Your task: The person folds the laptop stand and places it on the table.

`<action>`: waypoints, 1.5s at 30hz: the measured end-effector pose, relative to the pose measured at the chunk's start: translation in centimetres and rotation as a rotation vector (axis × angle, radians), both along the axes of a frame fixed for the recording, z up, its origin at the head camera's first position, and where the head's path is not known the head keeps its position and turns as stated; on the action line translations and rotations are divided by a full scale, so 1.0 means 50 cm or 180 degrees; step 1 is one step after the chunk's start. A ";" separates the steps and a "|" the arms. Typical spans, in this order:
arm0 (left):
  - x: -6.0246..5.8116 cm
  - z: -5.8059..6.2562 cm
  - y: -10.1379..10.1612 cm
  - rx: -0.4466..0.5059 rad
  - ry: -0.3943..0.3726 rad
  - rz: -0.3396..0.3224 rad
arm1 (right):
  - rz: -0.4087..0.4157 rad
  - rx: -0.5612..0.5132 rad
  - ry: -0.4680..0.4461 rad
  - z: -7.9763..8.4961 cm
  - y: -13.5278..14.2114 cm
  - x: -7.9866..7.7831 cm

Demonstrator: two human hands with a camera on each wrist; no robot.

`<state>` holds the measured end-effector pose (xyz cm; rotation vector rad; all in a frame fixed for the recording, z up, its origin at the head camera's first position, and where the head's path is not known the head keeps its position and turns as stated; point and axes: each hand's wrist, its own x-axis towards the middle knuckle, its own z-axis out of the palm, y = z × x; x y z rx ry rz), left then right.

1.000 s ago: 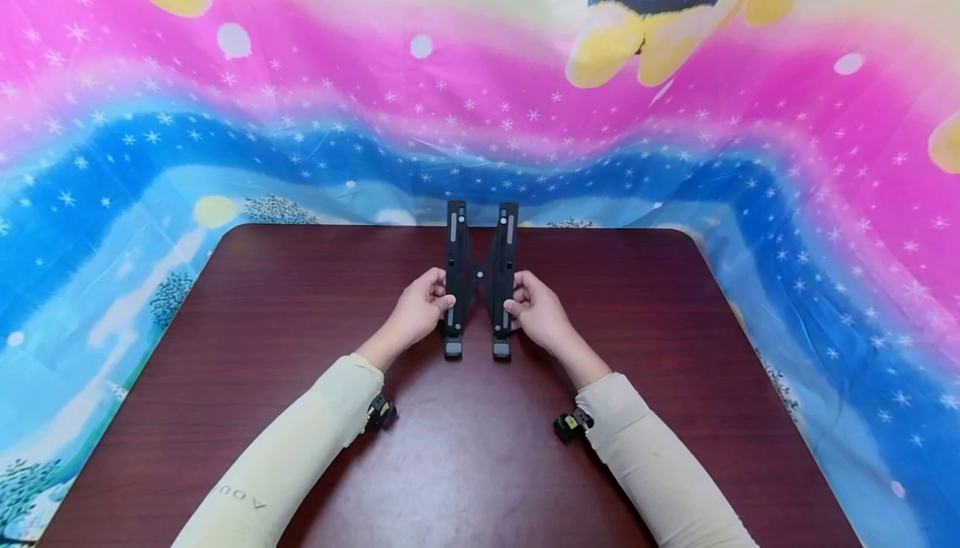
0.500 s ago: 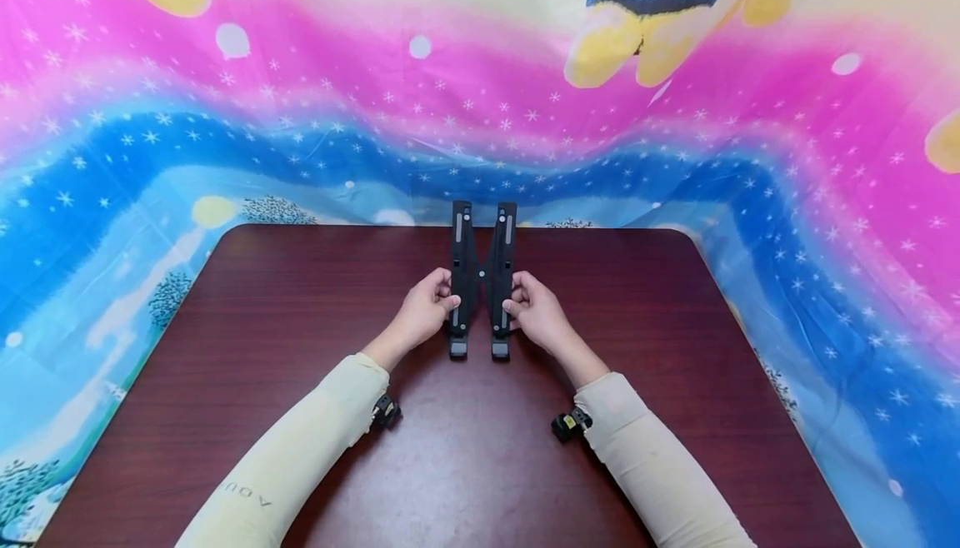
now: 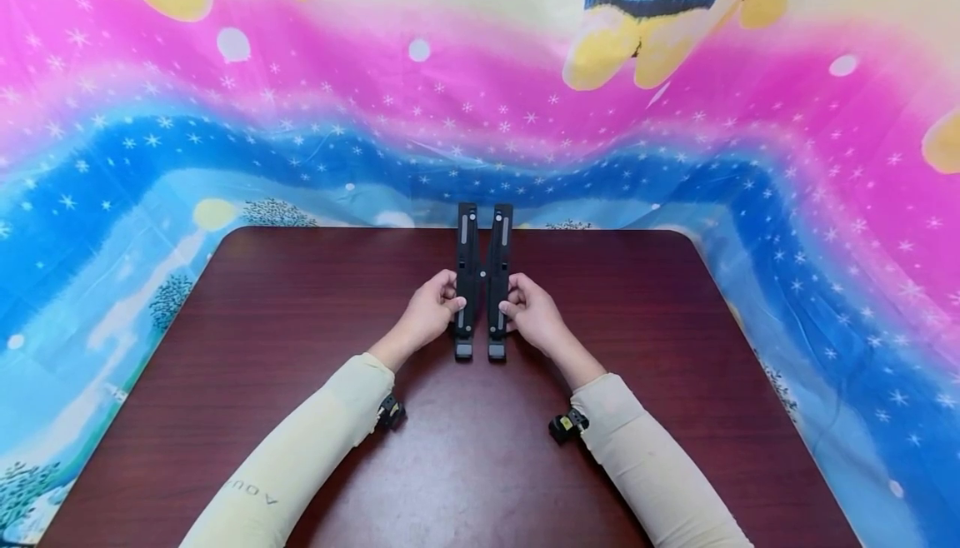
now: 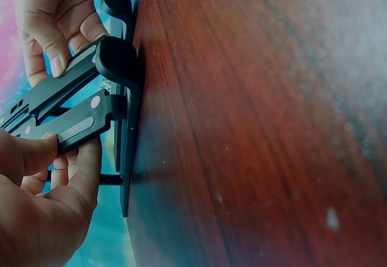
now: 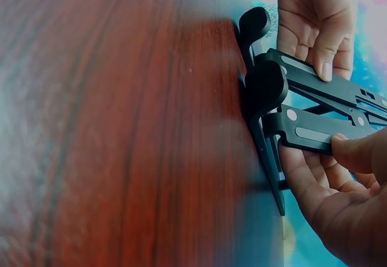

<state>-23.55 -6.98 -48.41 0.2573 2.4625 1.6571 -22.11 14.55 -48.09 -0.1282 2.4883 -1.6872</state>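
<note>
A black folding laptop stand [image 3: 483, 274] stands near the far edge of the table, its two long arms side by side and joined by a pivot in the middle. My left hand [image 3: 431, 311] pinches the left arm between thumb and fingers. On the other side, my right hand [image 3: 537, 313] holds the right arm the same way. In the left wrist view, the stand's curved front hooks [image 4: 117, 58] and base bars rest by the tabletop. The right wrist view shows a thumb on a grey pad [image 5: 313, 135] of the near arm, fingers curled underneath.
The dark red-brown wooden table [image 3: 480, 465] has rounded far corners. A colourful printed cloth [image 3: 360, 115] hangs behind and beside it. Small black cameras sit at both cuffs, one by the left sleeve [image 3: 300, 440] and one by the right sleeve [image 3: 652, 448].
The stand's two arms have come closer together, narrowing the gap between them. My left hand has moved right with its arm, while my right hand has shifted slightly left.
</note>
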 end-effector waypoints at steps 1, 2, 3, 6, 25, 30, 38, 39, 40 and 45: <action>0.000 0.000 0.001 0.0005 0.0007 -0.0006 | -0.0003 0.0002 0.0003 0.000 0.000 0.000; 0.000 0.000 0.001 0.0005 0.0014 -0.0013 | -0.0002 0.0007 0.0006 0.000 0.000 0.000; 0.000 0.000 0.002 0.0011 0.0021 -0.0021 | 0.0000 0.0006 0.0013 0.000 0.000 0.000; -0.001 -0.001 0.003 0.0035 0.0027 -0.0044 | 0.0004 -0.0014 0.0024 -0.001 -0.001 -0.001; -0.008 -0.002 0.014 -0.0017 0.0035 -0.0065 | -0.0020 -0.0030 -0.0038 -0.006 -0.015 -0.009; -0.010 -0.005 0.017 -0.0021 0.0041 -0.0099 | -0.0018 -0.0036 -0.0040 -0.007 -0.019 -0.010; -0.012 -0.002 0.024 -0.0015 -0.0002 -0.0154 | -0.0003 -0.0093 -0.0065 -0.005 -0.021 -0.010; -0.012 -0.002 0.025 -0.0026 -0.0007 -0.0159 | 0.0002 -0.0090 -0.0067 -0.005 -0.021 -0.010; -0.012 -0.001 0.024 -0.0037 -0.0014 -0.0161 | 0.0012 -0.0088 -0.0069 -0.005 -0.021 -0.010; -0.012 0.000 0.023 -0.0110 -0.0012 -0.0161 | 0.0101 -0.0063 -0.0106 -0.003 -0.019 -0.013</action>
